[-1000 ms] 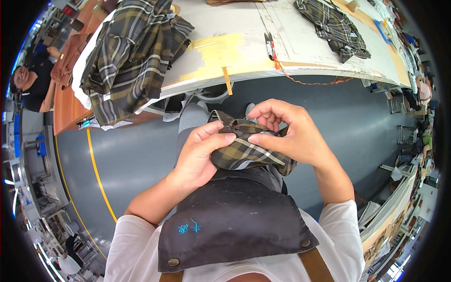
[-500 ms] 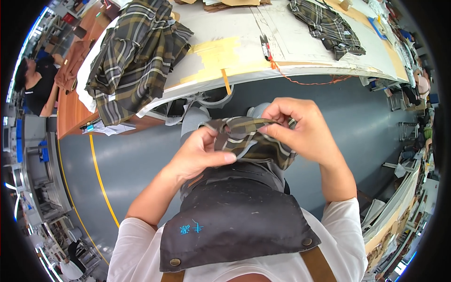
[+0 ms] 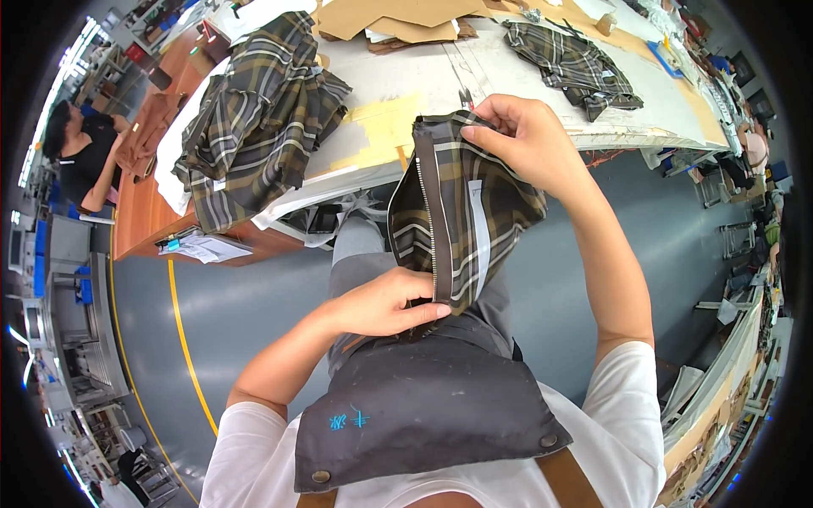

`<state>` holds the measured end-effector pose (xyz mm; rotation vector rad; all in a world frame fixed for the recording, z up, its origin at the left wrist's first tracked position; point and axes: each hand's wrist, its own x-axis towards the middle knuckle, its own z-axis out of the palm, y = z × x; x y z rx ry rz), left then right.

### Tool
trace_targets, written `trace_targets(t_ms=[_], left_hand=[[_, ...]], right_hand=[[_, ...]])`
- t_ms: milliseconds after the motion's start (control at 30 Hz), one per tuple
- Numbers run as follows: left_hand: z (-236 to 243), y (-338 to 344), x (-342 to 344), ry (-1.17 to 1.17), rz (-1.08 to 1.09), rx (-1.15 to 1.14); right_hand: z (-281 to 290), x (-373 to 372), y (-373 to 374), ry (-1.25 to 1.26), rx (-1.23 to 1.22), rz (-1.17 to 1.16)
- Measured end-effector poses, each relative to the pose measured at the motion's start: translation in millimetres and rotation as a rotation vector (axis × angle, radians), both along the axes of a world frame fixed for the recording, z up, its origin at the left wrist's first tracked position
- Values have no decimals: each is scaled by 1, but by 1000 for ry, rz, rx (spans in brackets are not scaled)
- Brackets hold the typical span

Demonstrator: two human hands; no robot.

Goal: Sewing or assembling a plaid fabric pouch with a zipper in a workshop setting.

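Between my hands hangs a dark plaid fabric piece point(image 3: 500, 212) with brown, black and white checks. A zipper point(image 3: 430, 216) on brown tape runs down its left part, and a pale strip point(image 3: 478, 233) lies beside it. My right hand point(image 3: 512, 135) pinches the top edge with thumb and fingers, up by the table's front edge. Lower down, my left hand point(image 3: 394, 303) grips the bottom end near the zipper, close to my apron point(image 3: 423, 406). The fabric is stretched between the two grips; my left fingertips are partly hidden behind it.
A pale worktable point(image 3: 373, 72) stands ahead, bearing a big plaid fabric pile point(image 3: 254, 118) at left, a smaller plaid piece point(image 3: 580, 68) at right and brown paper sheets point(image 3: 406, 17) at the back. Far left, a person point(image 3: 85, 157) handles brown cloth point(image 3: 148, 140).
My right hand has risen toward the table with the fabric's upper end, and my left hand has shifted slightly lower. The bunched fabric is now spread lengthwise, showing the zipper.
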<state>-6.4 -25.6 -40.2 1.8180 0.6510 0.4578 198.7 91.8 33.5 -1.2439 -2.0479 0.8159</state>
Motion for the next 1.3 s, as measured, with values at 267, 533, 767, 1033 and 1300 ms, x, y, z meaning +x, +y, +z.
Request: trace_targets(t_ms=[267,533,767,1033,1300], left_hand=[[20,-15,7,-379,138,-414],[38,-11,29,-1330,80,-1008],[11,-38,35,-1064,249,-1044],[-2,-47,14,-800,333,-1282],[-2,-27,19,-963,552,-895]], right_hand=[[-34,6,17,79,58,-31],[-11,18,-79,605,-271,318],[-52,28,-130,456,-616,46],[-66,15,-94,98,-653,133],[-18,12,-77,345,-74,225]])
